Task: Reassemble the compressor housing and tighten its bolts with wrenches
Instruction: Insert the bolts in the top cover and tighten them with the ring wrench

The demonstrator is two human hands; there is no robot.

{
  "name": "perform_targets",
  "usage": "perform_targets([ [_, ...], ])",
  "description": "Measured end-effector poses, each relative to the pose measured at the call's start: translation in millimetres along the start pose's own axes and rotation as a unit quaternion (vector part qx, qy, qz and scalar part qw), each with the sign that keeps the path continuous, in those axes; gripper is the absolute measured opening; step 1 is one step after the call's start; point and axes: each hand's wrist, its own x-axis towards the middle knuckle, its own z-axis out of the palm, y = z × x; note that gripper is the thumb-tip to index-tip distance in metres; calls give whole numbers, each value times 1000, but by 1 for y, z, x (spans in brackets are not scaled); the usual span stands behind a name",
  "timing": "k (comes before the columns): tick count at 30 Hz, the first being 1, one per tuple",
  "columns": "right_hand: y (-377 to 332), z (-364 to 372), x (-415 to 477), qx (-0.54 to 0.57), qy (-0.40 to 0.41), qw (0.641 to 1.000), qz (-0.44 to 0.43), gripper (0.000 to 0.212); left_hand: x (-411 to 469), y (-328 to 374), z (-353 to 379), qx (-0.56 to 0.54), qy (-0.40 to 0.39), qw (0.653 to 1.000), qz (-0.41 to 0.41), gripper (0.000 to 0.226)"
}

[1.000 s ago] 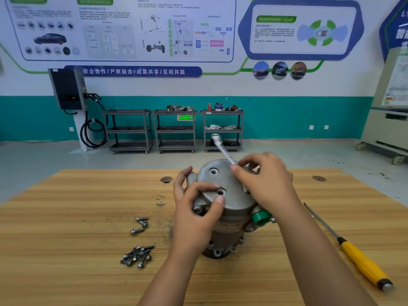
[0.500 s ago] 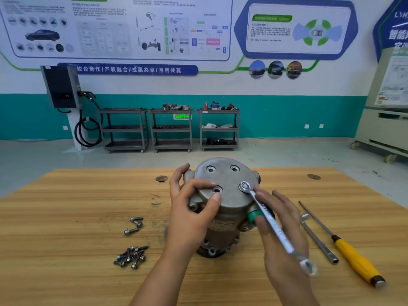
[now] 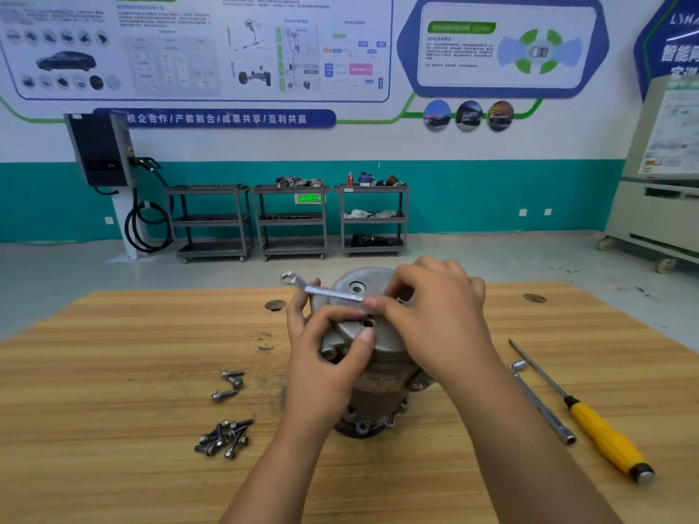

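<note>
The grey metal compressor housing [image 3: 378, 391] stands upright in the middle of the wooden table [image 3: 113, 372]. My left hand [image 3: 321, 353] grips its domed top cover from the left, thumb lying across the cover near a bolt hole. My right hand [image 3: 435, 315] holds a silver wrench [image 3: 325, 291] over the top right of the cover. The wrench shaft points left and away, its open end sticking out past my left fingers. The wrench's other end is hidden under my right hand.
Three loose bolts [image 3: 229, 381] and a pile of several more [image 3: 225, 438] lie left of the housing. To its right lie a socket extension bar [image 3: 542, 404] and a yellow-handled screwdriver [image 3: 601, 438]. Shelving carts [image 3: 291, 221] stand on the floor beyond the table.
My right hand swung the wrench from pointing toward me at the lower right, round to pointing up and left over the cover. My left hand stayed on the cover.
</note>
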Motion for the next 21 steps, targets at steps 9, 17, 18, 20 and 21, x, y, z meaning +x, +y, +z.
perform_targets([
  [9,35,9,5,232,-16,935,267,27,-3,1,-4,-16,3,1000,6,16],
  [17,33,17,-62,622,106,757,167,9,-2,0,-2,-22,5,1000,0,18],
  [18,33,17,-70,578,108,798,133,14,-2,0,-2,-22,7,1000,4,18],
  [20,34,15,-81,462,88,879,71,30,-2,-1,-2,-22,10,1000,5,18],
  [21,34,14,-84,391,76,916,37,38,-2,-1,-2,-23,11,1000,5,18],
])
